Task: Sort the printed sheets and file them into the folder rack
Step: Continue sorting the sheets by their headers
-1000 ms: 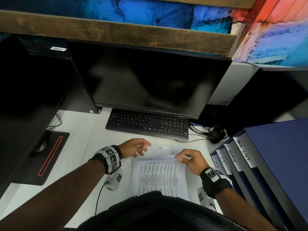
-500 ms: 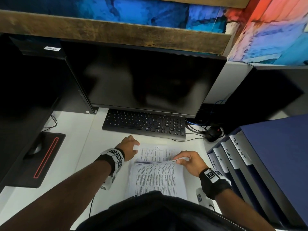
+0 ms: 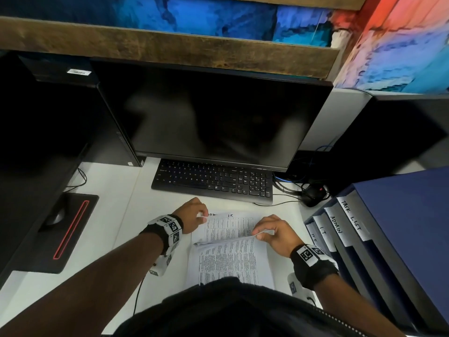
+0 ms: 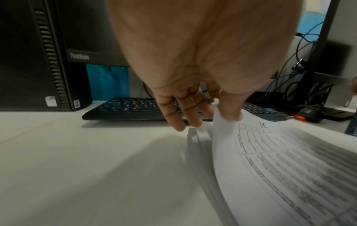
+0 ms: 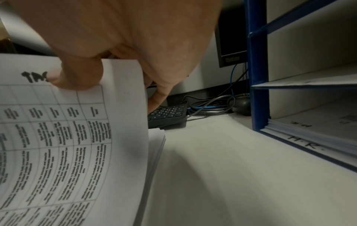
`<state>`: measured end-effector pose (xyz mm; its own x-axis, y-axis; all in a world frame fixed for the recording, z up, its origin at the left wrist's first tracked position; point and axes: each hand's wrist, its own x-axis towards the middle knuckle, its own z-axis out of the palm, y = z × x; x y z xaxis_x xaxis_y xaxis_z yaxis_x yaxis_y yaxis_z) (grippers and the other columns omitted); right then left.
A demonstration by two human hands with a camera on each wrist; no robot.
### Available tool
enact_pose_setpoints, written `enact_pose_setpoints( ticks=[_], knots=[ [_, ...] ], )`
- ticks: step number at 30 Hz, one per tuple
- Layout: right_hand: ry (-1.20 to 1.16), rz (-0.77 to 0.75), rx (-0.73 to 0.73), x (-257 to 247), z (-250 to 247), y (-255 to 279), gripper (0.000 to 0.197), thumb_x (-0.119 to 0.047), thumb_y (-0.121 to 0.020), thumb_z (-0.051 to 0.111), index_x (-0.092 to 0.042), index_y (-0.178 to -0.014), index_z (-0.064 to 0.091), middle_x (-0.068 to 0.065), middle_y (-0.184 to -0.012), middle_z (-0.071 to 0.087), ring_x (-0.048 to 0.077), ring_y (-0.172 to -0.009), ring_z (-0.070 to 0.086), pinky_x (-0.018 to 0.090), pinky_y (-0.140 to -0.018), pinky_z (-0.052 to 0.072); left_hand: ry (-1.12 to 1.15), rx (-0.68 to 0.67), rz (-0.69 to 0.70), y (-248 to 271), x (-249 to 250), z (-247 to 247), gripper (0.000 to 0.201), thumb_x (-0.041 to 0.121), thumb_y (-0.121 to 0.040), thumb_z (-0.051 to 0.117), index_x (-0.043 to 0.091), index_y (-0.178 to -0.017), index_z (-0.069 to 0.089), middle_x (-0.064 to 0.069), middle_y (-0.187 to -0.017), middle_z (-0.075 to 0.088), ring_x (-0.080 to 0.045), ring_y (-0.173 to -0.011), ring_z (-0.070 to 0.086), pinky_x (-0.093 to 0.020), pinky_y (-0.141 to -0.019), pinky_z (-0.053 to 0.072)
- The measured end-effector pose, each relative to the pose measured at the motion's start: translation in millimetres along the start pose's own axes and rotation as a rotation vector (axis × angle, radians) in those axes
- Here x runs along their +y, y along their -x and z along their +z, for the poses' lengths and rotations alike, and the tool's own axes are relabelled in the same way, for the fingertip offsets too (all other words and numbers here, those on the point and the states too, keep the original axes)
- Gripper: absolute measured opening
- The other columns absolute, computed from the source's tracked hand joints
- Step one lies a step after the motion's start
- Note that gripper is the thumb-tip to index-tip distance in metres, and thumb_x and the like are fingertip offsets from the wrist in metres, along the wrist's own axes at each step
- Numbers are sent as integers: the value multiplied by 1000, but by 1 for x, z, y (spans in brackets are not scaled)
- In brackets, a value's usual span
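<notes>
A stack of printed sheets (image 3: 233, 261) lies on the white desk (image 3: 116, 215) in front of the keyboard. My right hand (image 3: 261, 235) pinches the far edge of the top sheets and holds them curled up off the stack; in the right wrist view my thumb (image 5: 81, 75) presses on a sheet (image 5: 63, 137) headed in marker. My left hand (image 3: 202, 215) pinches the far left corner of the sheet beneath (image 4: 280, 160), marked "I.T.". The blue folder rack (image 3: 388, 229) stands at the right with slots labelled TASK LIST, ADMIN, I.T. and a lower one.
A black keyboard (image 3: 213, 182) and a dark monitor (image 3: 209, 117) stand behind the stack. A mouse (image 3: 312, 194) and cables lie by the rack. A computer tower (image 4: 38, 53) is at the back left. The rack's lowest slot (image 5: 309, 131), marked H.R., holds sheets.
My left hand has gone from hovering over the stack's far left corner to pinching that corner and lifting it slightly. My right hand still holds the top sheets raised.
</notes>
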<state>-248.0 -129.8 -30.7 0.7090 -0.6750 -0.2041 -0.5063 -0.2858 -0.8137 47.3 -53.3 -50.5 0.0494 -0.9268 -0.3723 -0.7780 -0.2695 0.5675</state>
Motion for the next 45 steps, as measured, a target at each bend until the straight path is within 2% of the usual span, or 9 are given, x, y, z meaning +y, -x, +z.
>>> enact_pose_setpoints(
  ticks=[6,12,16,20,26,31,39,41,45],
  knots=[
    [237,-71,-18,5,0,-6,39,-25,-81,72,-62,-74,62,-38,-132,40,-5,-134,20,26,-111,10,224,-119,136,16,8,-11,20,14,-87,62,33,-80,60,4,-98,68,-8,-97,61,-12,-83,42],
    [-28,26,-116,-4,5,-9,43,-7,-86,65,-49,-78,70,-18,-108,68,-3,-109,56,31,-105,42,349,-140,112,15,6,-13,16,15,-88,64,30,-81,62,9,-97,67,5,-91,61,-7,-81,39],
    [-63,37,-105,-4,4,-7,40,-6,-87,64,-45,-81,72,-15,-106,70,-2,-105,60,31,-101,45,377,11,88,10,1,-9,15,24,-96,50,29,-94,64,6,-110,65,-4,-105,57,-15,-92,39],
    [-85,34,-107,-2,4,-5,36,-7,-87,63,-42,-84,73,-14,-106,70,-1,-108,59,31,-102,44,2,92,-60,-4,-13,-2,33,30,-97,46,21,-128,54,1,-131,47,-18,-126,39,-34,-110,30],
    [-112,30,-92,-1,5,-4,39,-5,-86,64,-42,-80,73,-13,-104,71,-1,-107,60,27,-101,45,-130,70,-38,-6,-13,5,24,24,-91,56,24,-115,61,7,-120,45,-14,-118,42,-34,-101,40],
    [-94,16,-86,-1,5,-3,41,-4,-86,64,-44,-78,71,-15,-104,70,-3,-104,60,21,-99,44,-210,33,-51,-6,-7,5,45,18,-90,56,22,-134,45,5,-131,41,-15,-124,39,-33,-103,39],
    [-105,36,-89,4,7,-4,31,-5,-86,65,-34,-84,74,-14,-107,70,-3,-105,60,21,-99,45,-259,152,57,-1,-10,3,27,30,-86,66,27,-112,61,11,-120,40,-6,-107,43,-27,-87,47],
    [-95,26,-84,4,7,-5,32,-6,-86,65,-37,-84,73,-14,-107,70,-3,-106,60,20,-99,44,-207,159,86,-1,-10,2,18,19,-84,68,30,-96,62,13,-113,41,-5,-100,45,-24,-85,49],
    [-53,13,-80,4,7,-5,40,-7,-86,65,-46,-82,70,-18,-106,67,-6,-105,58,15,-97,42,25,34,58,-1,-4,-2,45,-11,-82,52,33,-74,56,9,-93,57,-5,-91,61,-13,-79,48]
  ],
)
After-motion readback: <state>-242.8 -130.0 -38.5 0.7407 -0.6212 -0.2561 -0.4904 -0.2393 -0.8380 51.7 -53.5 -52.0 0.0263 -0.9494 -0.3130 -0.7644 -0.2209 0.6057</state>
